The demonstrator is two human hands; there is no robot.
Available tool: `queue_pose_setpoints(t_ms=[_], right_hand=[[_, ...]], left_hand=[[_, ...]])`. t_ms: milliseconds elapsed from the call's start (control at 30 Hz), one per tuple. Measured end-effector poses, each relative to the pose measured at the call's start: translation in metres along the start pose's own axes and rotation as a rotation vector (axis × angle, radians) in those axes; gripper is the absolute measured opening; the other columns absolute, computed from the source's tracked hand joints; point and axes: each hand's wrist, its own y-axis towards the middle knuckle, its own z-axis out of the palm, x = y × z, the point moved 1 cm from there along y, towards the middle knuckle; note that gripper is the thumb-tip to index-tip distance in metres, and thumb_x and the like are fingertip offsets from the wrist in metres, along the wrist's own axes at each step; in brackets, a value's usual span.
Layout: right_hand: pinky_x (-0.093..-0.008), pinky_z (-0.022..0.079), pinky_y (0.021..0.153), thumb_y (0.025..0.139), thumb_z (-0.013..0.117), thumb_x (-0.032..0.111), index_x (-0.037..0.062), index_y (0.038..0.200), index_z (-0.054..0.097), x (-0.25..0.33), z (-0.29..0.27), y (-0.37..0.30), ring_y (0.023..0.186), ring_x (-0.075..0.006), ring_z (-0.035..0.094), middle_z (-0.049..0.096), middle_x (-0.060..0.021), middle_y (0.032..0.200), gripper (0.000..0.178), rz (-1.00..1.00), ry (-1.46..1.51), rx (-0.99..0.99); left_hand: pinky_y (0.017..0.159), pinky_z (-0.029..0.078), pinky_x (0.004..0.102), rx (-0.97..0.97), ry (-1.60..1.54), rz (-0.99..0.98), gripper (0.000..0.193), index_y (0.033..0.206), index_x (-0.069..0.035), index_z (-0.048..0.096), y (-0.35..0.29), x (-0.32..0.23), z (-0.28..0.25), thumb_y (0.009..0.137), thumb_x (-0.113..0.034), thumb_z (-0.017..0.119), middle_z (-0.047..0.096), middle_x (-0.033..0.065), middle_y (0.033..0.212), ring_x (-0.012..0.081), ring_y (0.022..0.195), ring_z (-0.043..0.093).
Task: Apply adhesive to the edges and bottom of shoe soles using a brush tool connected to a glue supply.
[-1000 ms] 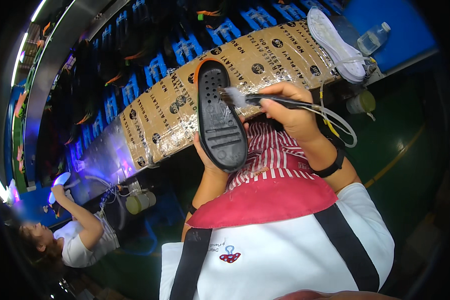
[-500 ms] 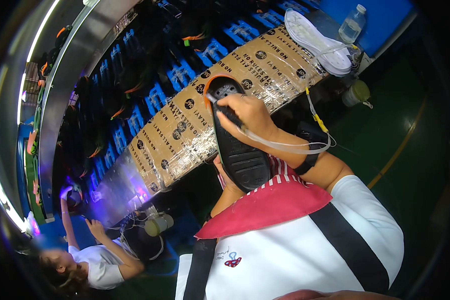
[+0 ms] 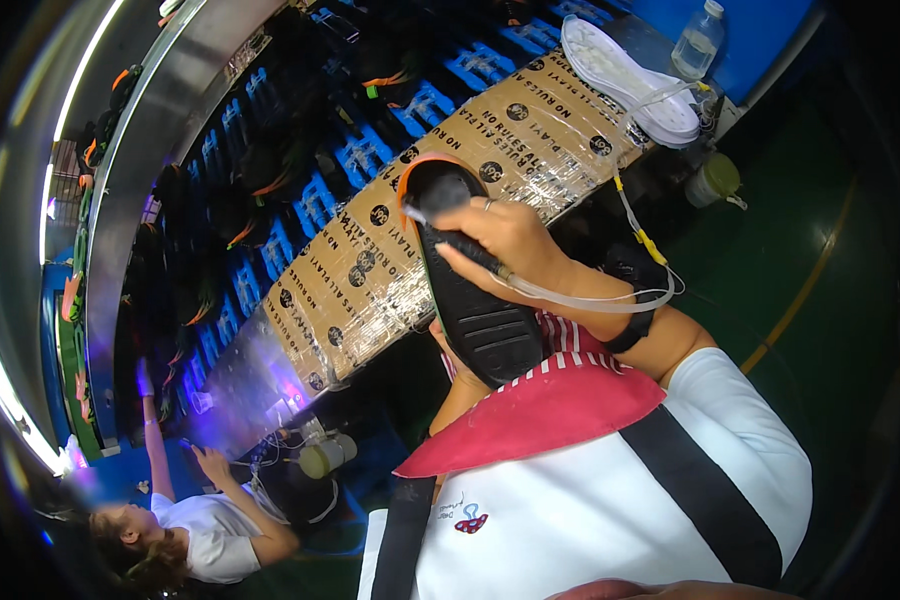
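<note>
A black shoe sole (image 3: 480, 325) with an orange rim at its far end is tilted in front of my chest. My left hand (image 3: 452, 352) grips its near left edge from below; most of those fingers are hidden behind it. Over the upper part of the sole, my right hand (image 3: 510, 238) is closed on a slim tube-fed brush (image 3: 417, 214), whose pale tip is at the sole's left rim. The tip and fingers are partly blurred. From this hand a clear tube (image 3: 580, 300) loops past my wrist, which wears a black band.
Beyond the sole runs a bench covered in printed brown cardboard (image 3: 370, 290). A white sole (image 3: 630, 85) and a clear bottle (image 3: 697, 42) stand at its far right. Blue racks (image 3: 365, 155) with dark shoes line the far side. A co-worker (image 3: 210, 530) works at lower left.
My right hand and the brush have shifted slightly down along the sole's left rim. The sole stays nearly in place. At lower left the co-worker's raised arm has moved.
</note>
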Motion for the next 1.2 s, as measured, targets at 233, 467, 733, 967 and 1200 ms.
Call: queue_pose_setpoints(t_ms=[233, 467, 733, 967, 1200], right_hand=[[-0.0311, 0.047, 0.057, 0.068, 0.066, 0.006, 0.0006, 0.084, 0.062, 0.017, -0.018, 0.005, 0.064, -0.0271, 0.061, 0.062, -0.0138, 0.073, 0.017, 0.094, 0.208, -0.043], [-0.0360, 0.044, 0.053, 0.071, 0.064, 0.010, 0.0041, 0.090, 0.061, 0.012, 0.000, -0.007, 0.060, -0.0283, 0.056, 0.056, -0.0115, 0.070, 0.021, -0.015, -0.082, 0.068], [-0.0356, 0.047, 0.057, 0.071, 0.067, 0.012, 0.0024, 0.084, 0.060, 0.023, -0.009, -0.001, 0.065, -0.0303, 0.059, 0.059, -0.0122, 0.070, 0.018, 0.097, 0.083, -0.011], [-0.0335, 0.045, 0.058, 0.071, 0.067, 0.011, 0.0023, 0.092, 0.062, 0.027, 0.006, -0.016, 0.064, -0.0276, 0.058, 0.058, -0.0123, 0.072, 0.024, -0.026, 0.197, 0.200], [-0.0322, 0.047, 0.058, 0.072, 0.067, 0.009, 0.0004, 0.090, 0.062, 0.021, 0.001, -0.014, 0.066, -0.0282, 0.060, 0.060, -0.0128, 0.071, 0.021, 0.102, 0.178, 0.042]], left_hand=[[0.094, 0.042, 0.0456, 0.004, 0.003, 0.019, 0.081, 0.131, -0.005, 0.037, -0.001, -0.002, -0.002, 0.075, -0.064, 0.040, 0.048, 0.0162, 0.124, 0.0332, 0.107, 0.052], [0.094, 0.041, 0.0454, 0.002, -0.008, 0.038, 0.082, 0.131, -0.005, 0.037, 0.003, -0.001, -0.006, 0.074, -0.065, 0.042, 0.047, 0.0161, 0.124, 0.0330, 0.108, 0.052], [0.095, 0.041, 0.0452, 0.005, -0.003, 0.125, 0.083, 0.131, -0.005, 0.037, 0.005, -0.005, -0.016, 0.073, -0.065, 0.043, 0.047, 0.0161, 0.125, 0.0328, 0.108, 0.051], [0.096, 0.040, 0.0450, 0.005, 0.010, 0.254, 0.084, 0.131, -0.005, 0.037, 0.015, -0.007, -0.022, 0.073, -0.066, 0.044, 0.047, 0.0160, 0.125, 0.0325, 0.109, 0.051], [0.096, 0.040, 0.0448, 0.007, 0.006, 0.382, 0.086, 0.131, -0.005, 0.037, 0.019, -0.010, -0.031, 0.072, -0.067, 0.046, 0.047, 0.0159, 0.125, 0.0323, 0.109, 0.051]])
